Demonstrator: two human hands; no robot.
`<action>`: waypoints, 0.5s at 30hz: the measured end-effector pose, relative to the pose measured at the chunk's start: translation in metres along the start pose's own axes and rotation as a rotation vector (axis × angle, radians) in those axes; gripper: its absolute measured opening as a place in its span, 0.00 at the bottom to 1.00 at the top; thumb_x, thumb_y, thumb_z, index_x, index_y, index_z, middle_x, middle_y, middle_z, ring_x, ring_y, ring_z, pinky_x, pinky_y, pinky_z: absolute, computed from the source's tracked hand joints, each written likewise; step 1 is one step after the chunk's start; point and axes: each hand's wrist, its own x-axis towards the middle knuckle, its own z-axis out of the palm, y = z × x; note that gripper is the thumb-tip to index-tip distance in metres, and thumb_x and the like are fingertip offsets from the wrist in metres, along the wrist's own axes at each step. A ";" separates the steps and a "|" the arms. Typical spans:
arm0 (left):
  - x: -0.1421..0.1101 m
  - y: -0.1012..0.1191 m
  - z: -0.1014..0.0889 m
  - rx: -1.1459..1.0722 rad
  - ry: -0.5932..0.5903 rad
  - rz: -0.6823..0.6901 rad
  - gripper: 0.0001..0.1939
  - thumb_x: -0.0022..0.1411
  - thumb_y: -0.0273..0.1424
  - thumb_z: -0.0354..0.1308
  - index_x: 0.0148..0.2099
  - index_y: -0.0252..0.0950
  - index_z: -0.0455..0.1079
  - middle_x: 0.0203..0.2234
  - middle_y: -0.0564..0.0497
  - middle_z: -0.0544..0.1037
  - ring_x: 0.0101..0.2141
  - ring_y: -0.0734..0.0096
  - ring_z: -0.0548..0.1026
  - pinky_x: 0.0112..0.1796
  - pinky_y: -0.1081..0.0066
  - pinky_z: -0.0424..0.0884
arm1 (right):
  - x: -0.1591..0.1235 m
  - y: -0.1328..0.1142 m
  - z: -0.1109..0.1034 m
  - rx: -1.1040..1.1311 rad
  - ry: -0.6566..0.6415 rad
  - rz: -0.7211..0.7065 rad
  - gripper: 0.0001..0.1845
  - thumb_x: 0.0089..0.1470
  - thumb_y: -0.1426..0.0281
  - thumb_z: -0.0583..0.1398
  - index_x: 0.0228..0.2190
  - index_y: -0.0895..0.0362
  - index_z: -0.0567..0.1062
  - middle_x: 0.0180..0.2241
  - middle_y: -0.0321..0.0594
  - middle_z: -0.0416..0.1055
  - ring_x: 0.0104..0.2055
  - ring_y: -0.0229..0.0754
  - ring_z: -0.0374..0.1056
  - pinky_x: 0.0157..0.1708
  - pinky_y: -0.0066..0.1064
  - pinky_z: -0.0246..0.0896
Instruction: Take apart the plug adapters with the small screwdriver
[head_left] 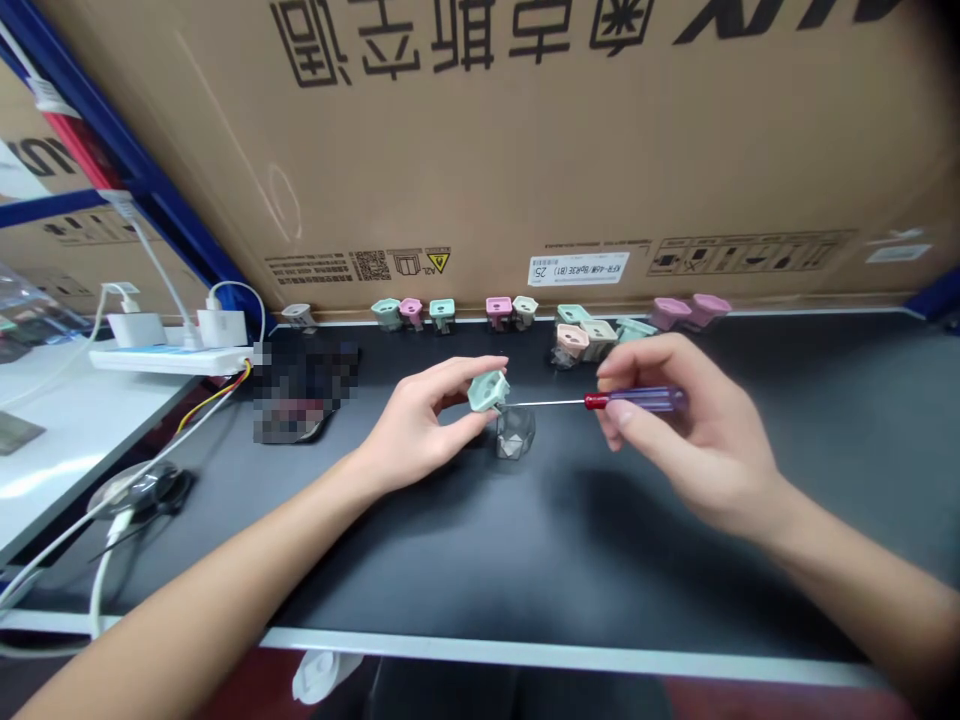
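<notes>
Between the thumb and fingers of my left hand (424,425) is a mint-green faceted plastic piece (487,391), its hollow face turned up. My right hand (697,440) grips a screwdriver (637,400) with a purple and red handle. Its thin shaft points left, and the tip reaches the lower right edge of the green piece; whether it touches a screw cannot be made out. Just below the tip, a clear, smoky faceted cup (515,434) is on the black table, close to my left fingertips.
Several similar pieces in mint, pink and cream (499,310) line the table's back edge, some clustered (598,336) beyond my right hand. A large cardboard box (480,150) stands behind. At left are a power strip (172,360), cables and a blurred-out dark object (304,393).
</notes>
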 end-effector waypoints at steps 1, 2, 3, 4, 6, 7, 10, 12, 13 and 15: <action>0.000 0.000 0.000 0.001 -0.003 0.001 0.24 0.64 0.30 0.64 0.63 0.38 0.71 0.53 0.43 0.79 0.50 0.62 0.78 0.56 0.63 0.75 | -0.001 0.000 0.000 -0.006 0.004 0.003 0.06 0.64 0.70 0.60 0.43 0.50 0.71 0.36 0.37 0.68 0.32 0.40 0.68 0.32 0.35 0.63; 0.000 0.000 0.000 0.003 -0.007 0.003 0.24 0.64 0.29 0.64 0.63 0.38 0.71 0.53 0.43 0.78 0.50 0.63 0.79 0.56 0.63 0.75 | -0.001 0.000 -0.001 -0.016 0.009 0.008 0.06 0.63 0.70 0.61 0.43 0.50 0.71 0.37 0.37 0.69 0.33 0.40 0.68 0.32 0.35 0.63; 0.000 0.000 0.001 0.005 -0.010 0.007 0.24 0.64 0.29 0.64 0.62 0.38 0.71 0.53 0.43 0.78 0.50 0.63 0.79 0.55 0.64 0.75 | -0.001 0.001 -0.001 -0.027 0.012 0.013 0.06 0.64 0.69 0.61 0.43 0.50 0.71 0.37 0.37 0.69 0.33 0.41 0.68 0.32 0.35 0.63; 0.000 0.000 0.001 0.007 -0.012 0.012 0.24 0.64 0.29 0.64 0.62 0.37 0.71 0.53 0.42 0.78 0.50 0.63 0.79 0.55 0.64 0.75 | -0.002 0.001 -0.001 -0.033 0.012 0.020 0.05 0.64 0.67 0.61 0.43 0.50 0.72 0.35 0.37 0.69 0.32 0.40 0.67 0.31 0.35 0.62; 0.000 0.000 0.002 0.007 -0.017 0.012 0.24 0.64 0.29 0.64 0.62 0.37 0.71 0.53 0.42 0.78 0.50 0.63 0.79 0.55 0.64 0.75 | -0.002 0.001 -0.002 -0.026 0.012 0.039 0.05 0.66 0.65 0.60 0.42 0.51 0.72 0.31 0.35 0.68 0.29 0.40 0.65 0.30 0.35 0.60; 0.000 0.000 0.002 0.006 -0.019 0.009 0.24 0.64 0.29 0.64 0.62 0.37 0.71 0.54 0.42 0.78 0.51 0.63 0.78 0.56 0.64 0.75 | -0.002 0.001 -0.002 -0.017 0.009 0.045 0.05 0.66 0.64 0.59 0.42 0.50 0.72 0.29 0.34 0.67 0.28 0.40 0.64 0.29 0.35 0.60; 0.000 0.000 0.002 0.003 -0.015 -0.001 0.24 0.64 0.29 0.64 0.62 0.40 0.71 0.54 0.43 0.78 0.51 0.63 0.78 0.56 0.63 0.75 | -0.001 -0.001 -0.002 -0.021 -0.004 0.024 0.04 0.66 0.67 0.59 0.43 0.49 0.71 0.28 0.34 0.65 0.28 0.40 0.63 0.28 0.35 0.59; 0.000 -0.001 0.001 -0.002 -0.004 -0.003 0.24 0.64 0.29 0.64 0.62 0.40 0.71 0.53 0.44 0.78 0.50 0.64 0.78 0.56 0.63 0.75 | -0.001 -0.002 -0.001 -0.042 -0.014 0.009 0.07 0.63 0.70 0.60 0.43 0.48 0.70 0.32 0.36 0.66 0.29 0.41 0.65 0.28 0.35 0.61; 0.000 -0.001 0.001 -0.004 -0.002 -0.005 0.24 0.64 0.29 0.64 0.62 0.40 0.71 0.53 0.44 0.78 0.50 0.64 0.78 0.56 0.63 0.75 | -0.001 -0.002 -0.001 -0.051 -0.015 0.007 0.08 0.63 0.70 0.60 0.44 0.48 0.70 0.34 0.37 0.67 0.30 0.41 0.66 0.28 0.35 0.61; 0.000 -0.001 0.001 -0.005 0.004 -0.004 0.24 0.64 0.29 0.64 0.62 0.39 0.71 0.53 0.44 0.79 0.50 0.64 0.78 0.55 0.64 0.75 | -0.001 -0.002 0.000 -0.053 -0.015 0.009 0.07 0.63 0.69 0.61 0.43 0.49 0.71 0.34 0.37 0.68 0.30 0.41 0.66 0.28 0.35 0.62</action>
